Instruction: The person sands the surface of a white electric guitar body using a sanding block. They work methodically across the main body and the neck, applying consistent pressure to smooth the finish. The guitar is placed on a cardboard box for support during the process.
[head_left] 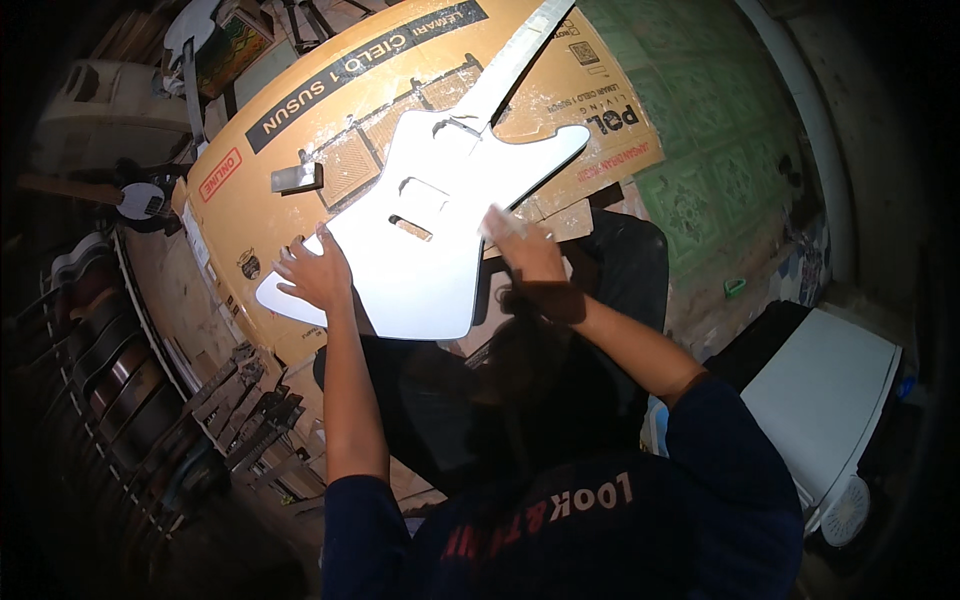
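A white, angular electric guitar body (425,270) with its neck (512,68) attached lies across my lap and a flattened cardboard sheet, the neck pointing to the far right. Rectangular cut-outs show in the middle of its face. My left hand (316,272) rests flat with spread fingers on the body's left wing. Over on the right edge, my right hand (524,248) touches the body near its waist. Motion blurs those fingers, and whether anything is beneath them is hidden. A small dark grey block (298,178) sits on the cardboard beyond my left hand.
The printed cardboard sheet (235,215) covers the work area ahead. Several guitar bodies (110,375) stand in a rack at left, with another guitar (142,201) above them. Green patterned floor (700,150) lies at right. A white box-like item (825,395) stands at lower right.
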